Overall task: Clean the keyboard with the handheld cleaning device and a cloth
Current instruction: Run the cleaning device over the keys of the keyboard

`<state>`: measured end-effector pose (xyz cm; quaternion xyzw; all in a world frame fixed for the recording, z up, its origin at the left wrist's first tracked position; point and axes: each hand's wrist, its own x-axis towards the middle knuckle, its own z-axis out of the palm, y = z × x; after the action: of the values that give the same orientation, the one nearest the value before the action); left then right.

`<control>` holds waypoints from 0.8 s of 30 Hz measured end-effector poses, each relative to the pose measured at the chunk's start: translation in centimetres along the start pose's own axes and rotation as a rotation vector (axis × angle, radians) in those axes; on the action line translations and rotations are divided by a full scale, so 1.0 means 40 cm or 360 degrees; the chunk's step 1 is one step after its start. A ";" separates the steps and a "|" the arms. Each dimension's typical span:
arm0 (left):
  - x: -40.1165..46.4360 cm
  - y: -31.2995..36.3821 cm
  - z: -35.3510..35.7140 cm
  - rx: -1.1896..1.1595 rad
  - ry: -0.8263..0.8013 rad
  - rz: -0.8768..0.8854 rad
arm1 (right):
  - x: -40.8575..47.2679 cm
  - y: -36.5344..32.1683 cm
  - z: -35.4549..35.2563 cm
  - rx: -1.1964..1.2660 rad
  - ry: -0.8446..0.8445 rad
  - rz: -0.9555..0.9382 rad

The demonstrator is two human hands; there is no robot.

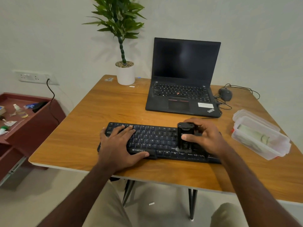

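A black keyboard (157, 140) lies across the front of the wooden table (91, 122). My left hand (118, 145) rests flat on the keyboard's left part, fingers spread over the keys and thumb on the front edge. My right hand (206, 136) grips a black handheld cleaning device (186, 136), which stands upright with its lower end on the keys at the keyboard's right part. A pale rolled cloth (253, 134) lies inside a clear plastic box (262, 149) at the table's right side.
An open black laptop (182, 89) stands behind the keyboard, with a wired mouse (226, 94) to its right. A potted plant (125, 74) sits at the back edge. A red side cabinet (32, 122) with small items is left of the table.
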<state>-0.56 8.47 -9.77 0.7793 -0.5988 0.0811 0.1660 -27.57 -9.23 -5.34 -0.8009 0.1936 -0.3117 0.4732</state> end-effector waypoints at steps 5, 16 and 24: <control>0.001 0.000 0.002 0.0019 -0.0008 -0.0012 | -0.014 -0.005 -0.033 0.0096 0.0141 -0.0010; 0.001 0.002 0.001 0.0012 -0.0010 -0.0009 | -0.019 0.017 -0.021 -0.0001 0.0153 -0.0014; 0.005 0.005 -0.003 0.0018 -0.0005 -0.0005 | 0.063 -0.023 0.107 0.0058 0.0266 -0.0204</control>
<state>-0.70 8.29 -9.57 0.7812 -0.5975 0.0831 0.1607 -22.79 -7.60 -5.25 -0.7741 0.1752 -0.4106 0.4489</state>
